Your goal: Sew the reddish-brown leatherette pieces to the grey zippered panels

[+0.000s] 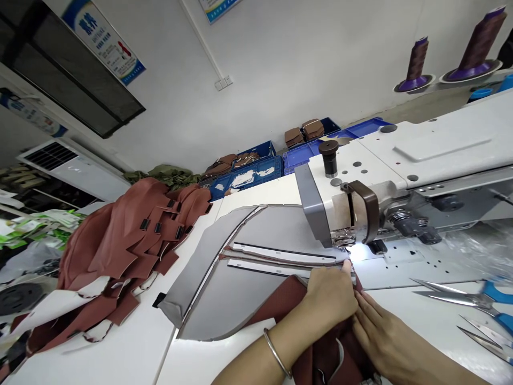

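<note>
A red-brown upholstery cover piece (280, 299) with grey backing lies under the sewing machine head (340, 203), grey side mostly up. Two white strips (280, 251) run along a seam that leads to the lit needle area. My left hand (332, 294), a bangle on its wrist, is closed on the piece just before the presser foot, index finger near the needle. Beside it, my right hand (372, 326) has its fingers together on the gathered red-brown edge, apparently gripping it; its thumb is hidden. Folds of the cover hang below both hands.
Scissors (476, 299) with blue handles and a second pair of blades (484, 337) lie at the right. A pile of red-brown covers (132, 230) with black clips is at the left. Blue crates (252, 174) stand behind; thread cones (417, 61) stand at the upper right.
</note>
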Motion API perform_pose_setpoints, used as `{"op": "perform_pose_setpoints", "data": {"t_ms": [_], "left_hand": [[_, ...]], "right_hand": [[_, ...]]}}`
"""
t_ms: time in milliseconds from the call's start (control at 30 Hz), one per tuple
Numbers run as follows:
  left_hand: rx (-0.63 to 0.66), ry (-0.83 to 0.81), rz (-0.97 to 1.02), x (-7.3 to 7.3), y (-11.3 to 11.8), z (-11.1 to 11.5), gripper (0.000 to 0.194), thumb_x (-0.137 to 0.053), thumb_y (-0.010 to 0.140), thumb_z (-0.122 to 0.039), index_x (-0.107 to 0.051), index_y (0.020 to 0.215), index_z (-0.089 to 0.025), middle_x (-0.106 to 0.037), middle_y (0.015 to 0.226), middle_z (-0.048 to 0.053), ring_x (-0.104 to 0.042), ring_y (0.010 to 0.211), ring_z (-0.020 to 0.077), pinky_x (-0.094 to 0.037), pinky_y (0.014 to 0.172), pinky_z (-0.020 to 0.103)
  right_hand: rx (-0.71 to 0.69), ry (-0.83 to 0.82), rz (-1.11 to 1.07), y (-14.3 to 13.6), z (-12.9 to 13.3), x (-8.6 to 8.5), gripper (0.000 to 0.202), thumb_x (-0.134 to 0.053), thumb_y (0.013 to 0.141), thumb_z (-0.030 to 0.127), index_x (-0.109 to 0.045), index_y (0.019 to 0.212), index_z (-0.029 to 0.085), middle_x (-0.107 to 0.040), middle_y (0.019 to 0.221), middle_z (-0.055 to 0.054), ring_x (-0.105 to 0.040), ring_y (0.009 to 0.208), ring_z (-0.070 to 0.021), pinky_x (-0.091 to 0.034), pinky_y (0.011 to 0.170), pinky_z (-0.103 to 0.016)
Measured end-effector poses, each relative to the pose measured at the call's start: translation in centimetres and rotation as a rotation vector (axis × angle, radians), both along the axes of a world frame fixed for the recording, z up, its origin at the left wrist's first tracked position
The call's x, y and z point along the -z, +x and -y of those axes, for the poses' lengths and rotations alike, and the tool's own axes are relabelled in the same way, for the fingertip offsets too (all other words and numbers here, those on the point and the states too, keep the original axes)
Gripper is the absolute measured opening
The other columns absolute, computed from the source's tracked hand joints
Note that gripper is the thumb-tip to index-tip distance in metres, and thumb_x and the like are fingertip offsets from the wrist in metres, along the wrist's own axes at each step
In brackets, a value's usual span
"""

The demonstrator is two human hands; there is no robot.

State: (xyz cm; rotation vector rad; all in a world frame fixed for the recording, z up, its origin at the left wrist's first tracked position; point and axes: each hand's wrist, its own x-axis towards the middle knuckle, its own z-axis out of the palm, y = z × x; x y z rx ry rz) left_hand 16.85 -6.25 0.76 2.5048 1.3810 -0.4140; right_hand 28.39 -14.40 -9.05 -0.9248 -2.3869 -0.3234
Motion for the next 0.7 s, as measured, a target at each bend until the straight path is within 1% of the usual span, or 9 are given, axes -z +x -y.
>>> {"op": "perform_pose_setpoints", "data": {"t_ms": [100,267,367,467,567,667,700], "left_hand": [[-0.014,0.005,0.000,0.1,0.1,-0.4,0.058,-0.047,0.080,-0.025,-0.040,0.137,-0.015,-0.070,0.092,0.011,-0.066,0.083,0.0277,-0.048,0.067,0.035],[-0.004,0.052,0.017,0.3,0.1,-0.9,0.057,-0.048,0.078,-0.023,-0.042,0.135,-0.016,-0.070,0.088,0.009,-0.066,0.078,0.0258,-0.047,0.064,0.033],[-0.018,0.064,0.023,0.6,0.0,-1.1,0.052,-0.048,0.080,-0.023,-0.044,0.131,-0.017,-0.070,0.087,0.009,-0.066,0.077,0.0253,-0.047,0.063,0.033],[-0.046,0.082,0.033,1.1,0.2,-1.0,0.049,-0.047,0.082,-0.022,-0.042,0.131,-0.017,-0.069,0.086,0.008,-0.066,0.075,0.0248,-0.047,0.063,0.032],[-0.114,0.088,0.061,1.8,0.4,-0.6,0.044,-0.044,0.084,-0.019,-0.042,0.128,-0.016,-0.069,0.087,0.007,-0.066,0.076,0.0244,-0.047,0.063,0.032],[-0.223,0.079,0.116,2.7,0.2,0.2,0.033,-0.044,0.087,-0.018,-0.045,0.119,-0.015,-0.067,0.093,0.006,-0.064,0.083,0.0227,-0.048,0.071,0.033],[-0.231,0.083,0.130,3.0,0.0,0.5,0.028,-0.043,0.088,-0.018,-0.047,0.116,-0.015,-0.067,0.096,0.006,-0.063,0.086,0.0221,-0.048,0.075,0.034]], "right_hand": [[0.004,0.001,0.012,0.1,-0.3,-0.3,0.032,-0.051,0.076,0.015,-0.065,0.100,0.001,-0.062,0.108,-0.025,-0.051,0.112,-0.0419,-0.042,0.098,-0.053],[0.016,0.007,0.000,0.0,-1.0,-0.9,0.030,-0.049,0.074,0.011,-0.066,0.096,0.000,-0.062,0.104,-0.026,-0.053,0.110,-0.0420,-0.045,0.095,-0.053],[0.028,0.001,-0.025,-0.1,-1.3,-0.7,0.029,-0.048,0.075,0.010,-0.066,0.095,0.000,-0.063,0.103,-0.025,-0.054,0.109,-0.0405,-0.045,0.095,-0.052],[0.031,-0.004,-0.017,-0.1,-1.7,-0.5,0.032,-0.049,0.075,0.010,-0.064,0.101,0.001,-0.062,0.106,-0.024,-0.052,0.111,-0.0395,-0.044,0.096,-0.052],[0.029,0.019,-0.005,0.1,-2.2,-0.5,0.033,-0.052,0.073,0.011,-0.064,0.103,0.002,-0.063,0.105,-0.024,-0.053,0.110,-0.0391,-0.043,0.096,-0.053],[0.027,0.008,0.035,0.1,-2.0,-0.6,0.032,-0.055,0.072,0.012,-0.065,0.100,0.001,-0.063,0.105,-0.026,-0.053,0.110,-0.0381,-0.041,0.098,-0.053],[0.022,-0.007,0.045,0.1,-1.7,-0.5,0.032,-0.055,0.073,0.015,-0.065,0.100,0.002,-0.062,0.107,-0.026,-0.053,0.110,-0.0372,-0.040,0.099,-0.052]]}}
